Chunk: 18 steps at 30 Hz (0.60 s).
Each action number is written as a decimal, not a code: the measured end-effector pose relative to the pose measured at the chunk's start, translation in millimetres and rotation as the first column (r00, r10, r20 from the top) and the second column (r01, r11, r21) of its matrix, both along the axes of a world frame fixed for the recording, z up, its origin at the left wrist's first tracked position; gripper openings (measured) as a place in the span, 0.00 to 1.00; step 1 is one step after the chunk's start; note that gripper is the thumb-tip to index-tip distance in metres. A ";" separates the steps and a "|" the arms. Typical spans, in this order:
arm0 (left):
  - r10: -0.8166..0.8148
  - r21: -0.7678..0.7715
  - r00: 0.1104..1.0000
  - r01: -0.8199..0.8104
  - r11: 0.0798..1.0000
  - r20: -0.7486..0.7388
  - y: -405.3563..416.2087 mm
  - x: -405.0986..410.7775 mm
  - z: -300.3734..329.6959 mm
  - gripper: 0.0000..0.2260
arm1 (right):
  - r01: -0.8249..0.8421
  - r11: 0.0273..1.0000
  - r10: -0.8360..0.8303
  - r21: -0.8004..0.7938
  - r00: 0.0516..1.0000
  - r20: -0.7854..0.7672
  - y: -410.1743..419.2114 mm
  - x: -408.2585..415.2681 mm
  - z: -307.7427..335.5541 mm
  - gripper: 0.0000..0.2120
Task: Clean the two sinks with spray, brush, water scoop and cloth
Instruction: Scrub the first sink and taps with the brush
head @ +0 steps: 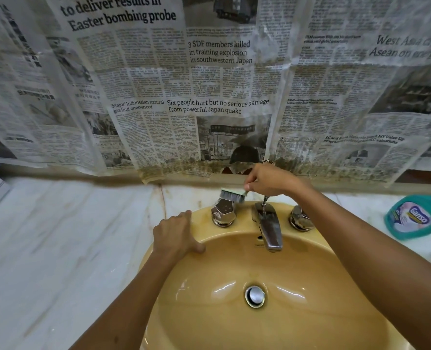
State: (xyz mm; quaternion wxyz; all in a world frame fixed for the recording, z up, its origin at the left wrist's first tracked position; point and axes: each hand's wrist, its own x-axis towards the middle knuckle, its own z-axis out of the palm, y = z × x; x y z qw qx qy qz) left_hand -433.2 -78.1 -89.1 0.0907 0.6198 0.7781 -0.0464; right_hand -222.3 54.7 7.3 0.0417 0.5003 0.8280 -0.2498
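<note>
Right hand [267, 180], arm extended over the yellow sink [297, 332], pinches the handle of a small brush [233, 194]; its bristles touch the top of the left tap knob [223, 213]. Left hand [176, 236] rests flat, fingers straight (holding nothing), on the sink's left rim. A teal spray bottle [416, 215] lies on the counter [57, 248], right.

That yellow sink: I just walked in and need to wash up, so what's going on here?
A person is cleaning it. Their right hand holds a small brush with its bristles on the left tap handle, behind the sink basin. Their left hand rests flat on the sink's left rim. A teal spray bottle lies on the marble counter to the right. No water is running from the spout.
</note>
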 end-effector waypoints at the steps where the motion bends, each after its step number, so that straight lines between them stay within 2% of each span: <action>1: 0.003 -0.001 1.000 -0.003 1.000 0.002 0.0 0.1 0.5 0.34 | 0.001 1.000 -0.001 0.007 1.000 0.017 0.2 -0.6 -1.2 0.10; 9: 0.015 -0.010 1.000 -0.014 1.000 0.015 -0.6 0.1 0.5 0.36 | -0.001 0.999 -0.002 -0.043 0.998 -0.060 2.5 -0.8 0.5 0.10; 16: 0.013 0.002 1.000 -0.013 1.000 0.019 -1.0 0.2 0.4 0.37 | -0.015 1.000 0.015 0.000 1.000 0.003 6.5 -9.1 -4.1 0.10; 18: 0.009 0.004 1.000 -0.009 1.000 0.019 -1.4 0.1 0.9 0.37 | -0.008 1.000 0.007 -0.022 1.000 -0.031 7.4 -9.5 -3.6 0.10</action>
